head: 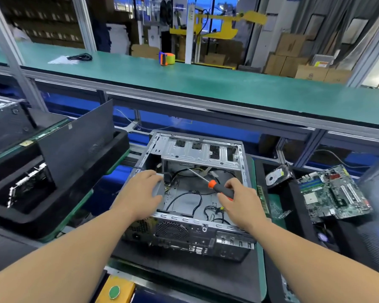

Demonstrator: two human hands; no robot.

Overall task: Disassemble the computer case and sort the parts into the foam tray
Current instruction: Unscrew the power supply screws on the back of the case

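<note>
At my far left I see a black foam tray [59, 206] with a dark flat side panel [79, 145] leaning upright in it and a metal-edged part in its lower pocket. Just right of it, the open grey steel computer case [197, 193] lies on a black mat on the bench, its open side up and its rear ports towards me. My left hand [140, 193] curls over the case's left rim, gripping a grey block inside. My right hand [239, 200] grasps a black-and-orange screwdriver [221, 189], its shaft angled into the case above loose black cables. Right of the case, another black foam tray [298, 206] holds a hard drive [276, 176] and a green motherboard [335, 193], tilted on the tray's edge. Free green bench [206, 84] stretches behind.
</note>
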